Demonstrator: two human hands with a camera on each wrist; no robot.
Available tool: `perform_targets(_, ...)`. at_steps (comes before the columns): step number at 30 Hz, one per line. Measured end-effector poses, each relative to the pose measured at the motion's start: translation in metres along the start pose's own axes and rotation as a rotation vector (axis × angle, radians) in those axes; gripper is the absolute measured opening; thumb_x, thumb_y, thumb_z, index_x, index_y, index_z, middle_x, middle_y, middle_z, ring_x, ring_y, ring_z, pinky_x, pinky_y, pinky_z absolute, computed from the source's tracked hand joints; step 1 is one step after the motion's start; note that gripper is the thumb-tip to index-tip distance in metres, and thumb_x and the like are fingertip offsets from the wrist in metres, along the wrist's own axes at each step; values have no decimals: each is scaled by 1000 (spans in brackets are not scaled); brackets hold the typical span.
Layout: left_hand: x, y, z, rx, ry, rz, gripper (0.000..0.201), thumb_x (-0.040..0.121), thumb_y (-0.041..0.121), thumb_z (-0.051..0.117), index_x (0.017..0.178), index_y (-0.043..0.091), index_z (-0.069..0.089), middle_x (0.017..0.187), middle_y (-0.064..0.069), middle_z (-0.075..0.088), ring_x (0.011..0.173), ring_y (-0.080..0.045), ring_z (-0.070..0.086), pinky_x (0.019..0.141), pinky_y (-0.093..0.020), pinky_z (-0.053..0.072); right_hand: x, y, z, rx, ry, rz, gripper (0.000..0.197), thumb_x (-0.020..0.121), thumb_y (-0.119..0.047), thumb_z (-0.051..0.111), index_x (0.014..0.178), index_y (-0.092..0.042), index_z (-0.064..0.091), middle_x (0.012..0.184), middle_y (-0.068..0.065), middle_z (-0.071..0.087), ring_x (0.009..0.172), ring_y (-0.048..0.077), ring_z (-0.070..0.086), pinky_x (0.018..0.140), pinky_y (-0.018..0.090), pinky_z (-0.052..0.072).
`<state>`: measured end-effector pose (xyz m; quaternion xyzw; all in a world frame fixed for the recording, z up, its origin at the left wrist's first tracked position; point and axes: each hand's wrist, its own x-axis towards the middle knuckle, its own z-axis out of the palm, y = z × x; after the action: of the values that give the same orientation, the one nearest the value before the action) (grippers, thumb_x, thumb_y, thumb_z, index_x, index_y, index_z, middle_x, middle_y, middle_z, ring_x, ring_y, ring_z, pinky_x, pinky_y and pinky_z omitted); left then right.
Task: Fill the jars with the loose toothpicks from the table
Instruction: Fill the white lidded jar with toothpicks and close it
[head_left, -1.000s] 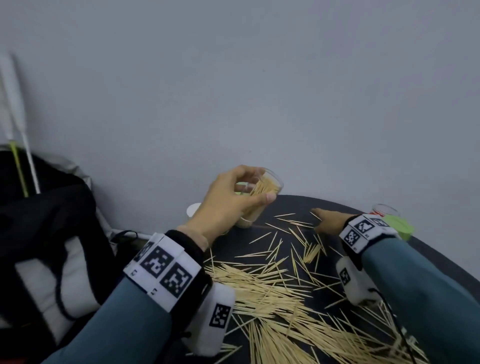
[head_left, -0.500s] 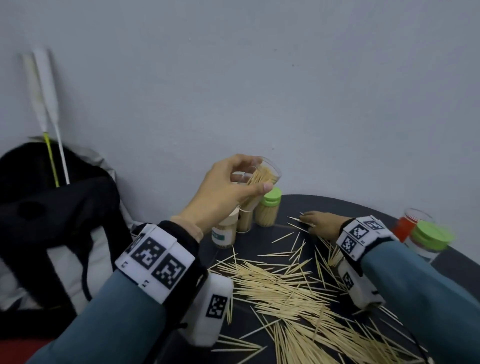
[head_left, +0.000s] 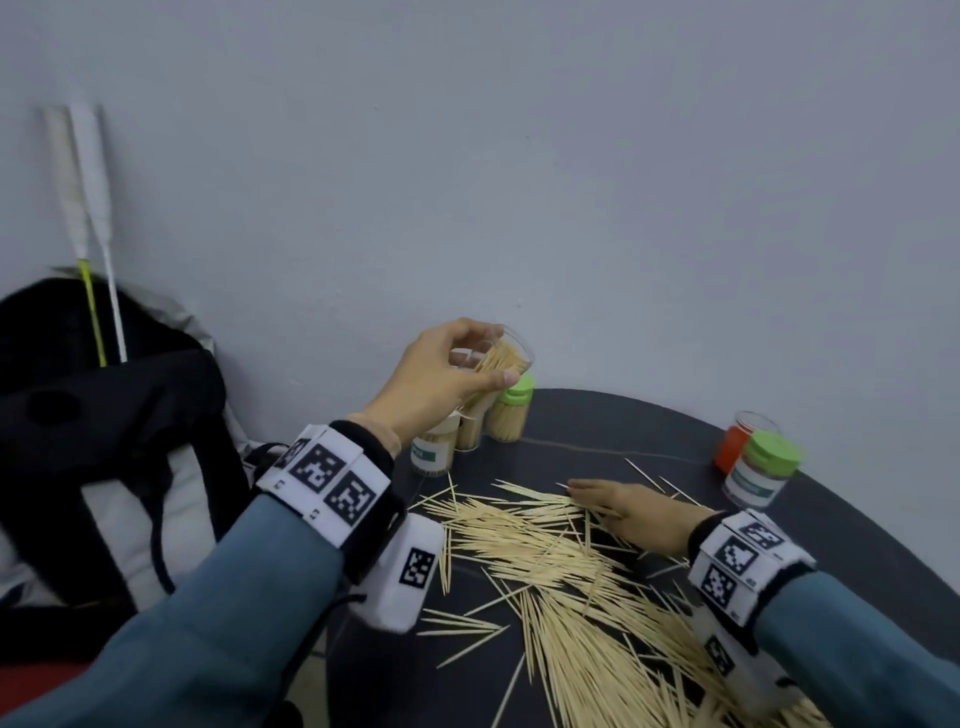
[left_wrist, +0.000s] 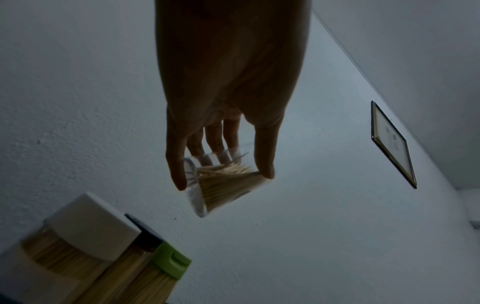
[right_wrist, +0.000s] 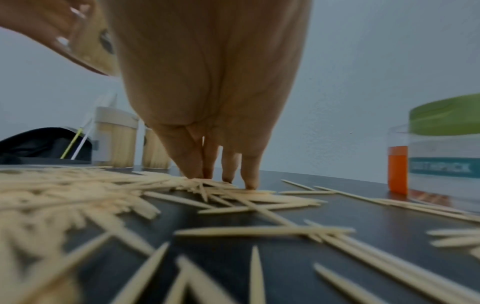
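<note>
The left hand (head_left: 436, 379) grips an open clear jar (head_left: 501, 364), part-filled with toothpicks and tilted, in the air above the green-lidded jar (head_left: 511, 413), thumb on one side and fingers on the other. Well apart from that jar, the right hand (head_left: 631, 512) lies on the loose toothpicks (head_left: 545, 540) strewn over the dark table (head_left: 597, 431), its straight fingers (right_wrist: 197, 162) close together with tips pressing the sticks.

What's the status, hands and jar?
Left hand holds open jar tilted, part-full. Right hand flat, fingertips on loose toothpicks. Closed jars under the held one.
</note>
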<state>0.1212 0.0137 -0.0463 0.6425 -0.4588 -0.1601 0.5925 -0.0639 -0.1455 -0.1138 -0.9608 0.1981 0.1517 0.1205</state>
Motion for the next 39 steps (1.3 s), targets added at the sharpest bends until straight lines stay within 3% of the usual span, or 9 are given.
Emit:
perform_targets(4,-7,1,-2,5,-5,1,50,75,18,77,122,14,59,109,-1,60,105,-22,60,87,-26,48,-23,-10,6,23,7,-17,52,95,1,37,144,-14,34,153,-3,27,140,12,28,108,13,16)
perform_targets(7,-14,1,-7,20,-4,4,51,75,21,78,122,15,60,111,-1,62,107,-22,60,92,-32,49,-33,-19,5,100,46,18,47,95,-13,49,141,-16,37,146,-2,41,132,11,39,105,17,27)
perform_targets(12,-23,1,-18,23,21,19,50,74,20,78,121,15,61,107,2,61,104,-19,59,92,-31,48,-17,-50,8,95,53,137,93,77,-54,66,146,-10,21,146,4,33,133,17,35,110,32,32)
perform_targets(15,-25,2,-21,21,24,31,50,74,20,78,121,14,61,105,3,61,101,-17,59,89,-28,48,0,-68,13,-31,41,182,95,73,-60,66,143,-10,25,140,4,31,131,18,31,108,39,35)
perform_targets(20,-28,-1,-27,36,1,38,48,75,20,78,119,18,60,103,6,59,101,-16,58,88,-28,48,15,-81,10,-117,12,193,69,83,-51,61,132,-8,38,134,8,38,126,22,35,105,34,34)
perform_targets(27,-30,2,-28,25,-8,46,48,76,20,77,121,18,59,104,6,58,102,-14,57,85,-26,47,20,-79,13,-80,43,314,46,98,-27,43,134,1,33,141,16,38,131,28,36,105,32,30)
perform_targets(32,-30,6,-19,17,-27,53,51,76,20,76,123,15,59,108,3,59,109,-20,57,93,-33,49,16,-74,15,-16,69,409,36,101,-10,31,133,5,31,142,19,36,132,31,36,105,33,29)
perform_targets(35,-30,8,-12,6,-51,50,49,76,19,77,121,16,59,107,3,59,105,-19,57,84,-26,50,13,-68,16,-3,89,419,34,99,-2,31,132,6,31,140,20,37,130,31,37,105,33,30)
perform_targets(39,-31,7,-8,16,-79,60,47,77,17,76,120,16,58,108,2,59,102,-16,57,72,-16,47,7,-61,12,20,102,391,30,101,-8,31,128,3,36,136,19,42,125,29,43,99,30,33)
